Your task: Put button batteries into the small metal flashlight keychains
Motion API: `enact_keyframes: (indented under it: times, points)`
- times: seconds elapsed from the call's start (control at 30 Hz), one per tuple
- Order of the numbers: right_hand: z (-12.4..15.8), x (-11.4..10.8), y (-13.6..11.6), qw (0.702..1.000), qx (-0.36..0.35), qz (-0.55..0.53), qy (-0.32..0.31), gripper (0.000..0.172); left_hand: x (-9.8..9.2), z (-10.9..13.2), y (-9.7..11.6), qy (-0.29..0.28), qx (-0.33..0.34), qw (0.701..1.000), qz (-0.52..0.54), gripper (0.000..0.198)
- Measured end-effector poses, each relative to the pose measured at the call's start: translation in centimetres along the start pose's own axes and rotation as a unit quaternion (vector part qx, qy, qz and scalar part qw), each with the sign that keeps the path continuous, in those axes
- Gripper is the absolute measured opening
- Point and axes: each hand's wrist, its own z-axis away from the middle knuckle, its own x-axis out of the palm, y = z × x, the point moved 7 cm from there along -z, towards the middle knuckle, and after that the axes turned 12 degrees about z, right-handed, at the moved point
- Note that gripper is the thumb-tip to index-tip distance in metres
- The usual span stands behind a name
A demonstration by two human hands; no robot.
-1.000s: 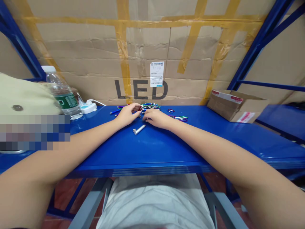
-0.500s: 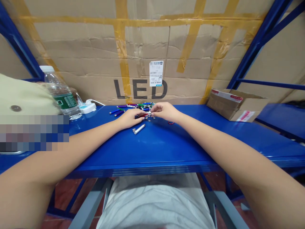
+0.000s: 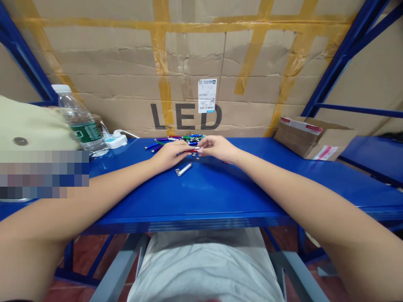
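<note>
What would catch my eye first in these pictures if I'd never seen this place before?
The big black letters LED on the taped cardboard wall stand out first, above a bright blue shelf. Mid-shelf, the left hand and right hand meet just before a heap of slim coloured tubes, with a silver tube lying nearer the person.

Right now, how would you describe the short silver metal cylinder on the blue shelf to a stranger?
Start at the brown cardboard wall with black LED letters, then drop to the glossy blue shelf. Below the left hand and right hand, the short silver metal cylinder lies alone, apart from the heap of coloured slim tubes.
</note>
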Motion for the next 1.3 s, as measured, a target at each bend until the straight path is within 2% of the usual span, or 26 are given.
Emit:
enact_keyframes:
  times: [0.1, 0.17, 0.27, 0.37, 0.43, 0.57, 0.7, 0.83, 0.9, 1.0, 1.03, 1.1, 1.2, 1.23, 1.3]
  points:
    - [0.3, 0.6, 0.8, 0.990, 0.065, -0.119, -0.037, 0.022, -0.4, 0.1, 1.0, 0.021, 0.035, 0.997, -0.068, 0.023]
    - [0.5, 1.0, 0.8, 0.980, 0.083, -0.170, -0.062, 0.020, -0.5, 0.0, 1.2, 0.025, 0.032, 0.994, -0.099, 0.022]
    - [0.4, 0.8, 0.5, 0.980, 0.085, -0.176, -0.034, 0.011, -0.5, -0.3, 0.5, 0.032, -0.008, 0.997, -0.072, 0.022]
    - [0.1, 0.0, 0.2, 0.991, 0.080, -0.100, 0.030, 0.009, -0.3, -0.4, -1.2, 0.041, -0.073, 0.996, 0.014, 0.023]
    - [0.0, -0.2, 0.1, 0.996, 0.064, -0.044, 0.046, 0.007, -0.1, -0.3, -2.2, 0.043, -0.118, 0.991, 0.053, 0.023]
    - [-0.4, -0.6, -0.4, 0.994, -0.023, 0.092, 0.062, 0.008, 0.0, -0.1, -2.7, 0.034, -0.159, 0.983, 0.085, 0.024]
    - [-0.3, -0.7, -1.4, 0.959, -0.108, 0.251, 0.082, 0.009, -0.3, 0.1, -2.5, 0.052, -0.181, 0.976, 0.110, 0.025]
    - [0.2, -0.5, -3.1, 0.909, -0.157, 0.375, 0.088, 0.014, 0.1, 0.3, -3.1, 0.058, -0.246, 0.950, 0.184, 0.028]
    - [0.5, -0.4, -3.8, 0.888, -0.171, 0.417, 0.088, 0.016, 0.4, 0.4, -3.2, 0.058, -0.266, 0.938, 0.214, 0.030]
    - [0.5, -0.2, -3.9, 0.882, -0.166, 0.435, 0.077, 0.017, 0.4, 0.3, -3.0, 0.056, -0.251, 0.948, 0.188, 0.028]
    - [0.5, -0.1, -3.7, 0.888, -0.157, 0.425, 0.074, 0.017, 0.3, 0.3, -2.8, 0.056, -0.236, 0.956, 0.166, 0.027]
    - [0.4, -0.1, -3.2, 0.919, -0.126, 0.366, 0.071, 0.018, -0.1, 0.1, -2.2, 0.061, -0.188, 0.973, 0.116, 0.024]
    - [0.3, 0.2, -1.4, 0.983, -0.024, 0.181, 0.033, 0.023, -0.6, -0.2, -0.8, 0.054, -0.080, 0.994, 0.042, 0.022]
    - [0.3, 0.6, -0.8, 0.994, 0.018, 0.107, 0.009, 0.025, -0.7, -0.2, -0.3, 0.048, -0.045, 0.998, 0.017, 0.022]
    - [0.5, 1.4, 0.2, 0.995, 0.089, -0.021, -0.036, 0.028, -0.8, -0.1, 0.4, 0.035, 0.004, 0.999, -0.031, 0.021]
